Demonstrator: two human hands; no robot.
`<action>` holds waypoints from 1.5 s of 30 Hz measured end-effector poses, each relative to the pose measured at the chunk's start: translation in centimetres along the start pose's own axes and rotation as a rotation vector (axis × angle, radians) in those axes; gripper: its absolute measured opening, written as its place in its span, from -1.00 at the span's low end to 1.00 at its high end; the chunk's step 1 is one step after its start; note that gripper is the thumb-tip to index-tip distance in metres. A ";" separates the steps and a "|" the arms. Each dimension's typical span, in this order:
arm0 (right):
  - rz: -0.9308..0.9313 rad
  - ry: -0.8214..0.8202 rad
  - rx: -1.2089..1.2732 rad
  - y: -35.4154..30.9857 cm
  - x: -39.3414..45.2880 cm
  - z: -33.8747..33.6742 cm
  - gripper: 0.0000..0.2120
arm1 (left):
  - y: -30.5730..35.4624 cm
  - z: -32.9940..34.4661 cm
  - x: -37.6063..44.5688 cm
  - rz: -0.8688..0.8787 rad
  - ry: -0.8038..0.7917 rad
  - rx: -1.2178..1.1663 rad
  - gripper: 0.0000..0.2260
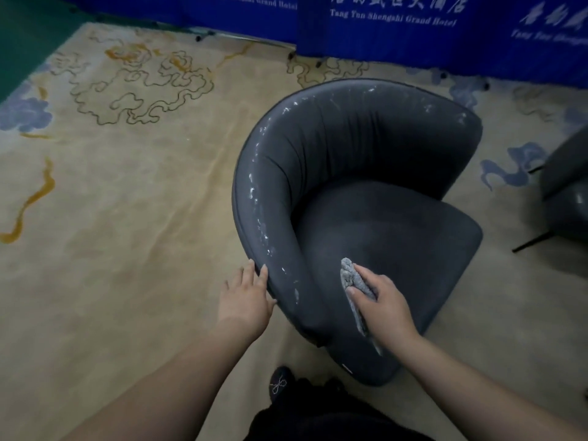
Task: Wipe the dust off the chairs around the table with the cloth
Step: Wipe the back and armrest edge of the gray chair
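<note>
A dark grey tub chair (366,186) with a curved back stands on the carpet in front of me. White dust streaks run along the top edge of its backrest. My right hand (380,302) holds a crumpled grey cloth (351,276) against the inner side of the near armrest, where it meets the seat. My left hand (246,296) rests on the outer side of that armrest, fingers straight and spread on its edge.
A second dark chair (566,192) with thin black legs shows at the right edge. Blue printed panels (413,27) line the far side. A beige patterned carpet (127,202) spreads to the left. My dark shoe (280,385) is below the chair.
</note>
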State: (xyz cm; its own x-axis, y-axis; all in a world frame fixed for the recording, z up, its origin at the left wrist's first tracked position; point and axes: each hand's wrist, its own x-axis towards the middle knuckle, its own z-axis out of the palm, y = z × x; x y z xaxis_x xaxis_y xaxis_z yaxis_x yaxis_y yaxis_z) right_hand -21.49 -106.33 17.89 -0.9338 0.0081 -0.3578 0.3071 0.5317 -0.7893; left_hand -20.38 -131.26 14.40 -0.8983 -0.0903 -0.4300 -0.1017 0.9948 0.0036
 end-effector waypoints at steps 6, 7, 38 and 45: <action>-0.025 -0.020 0.014 -0.3 0.2 0.9 -0.60 | -0.8 0.2 0.1 0.015 -0.049 0.059 -0.30; -0.029 -0.021 0.010 -0.5 0.1 1.1 -0.60 | -0.9 0.1 0.1 0.018 -0.051 0.057 -0.29; 0.281 0.394 -0.146 -0.4 0.2 15.6 -0.60 | -7.5 -5.2 11.9 0.204 -0.066 -0.383 0.07; 0.146 0.415 -0.167 -4.4 3.3 18.0 -0.60 | -7.3 -5.4 12.3 0.205 -0.052 -0.354 0.07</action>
State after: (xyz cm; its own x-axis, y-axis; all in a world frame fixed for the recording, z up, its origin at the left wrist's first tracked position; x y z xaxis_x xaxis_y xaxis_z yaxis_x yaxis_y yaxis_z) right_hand -22.61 -123.93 11.22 -0.8881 0.4129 -0.2019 0.4383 0.6289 -0.6422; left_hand -33.03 -139.88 13.92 -0.8932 0.1198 -0.4333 -0.0716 0.9136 0.4002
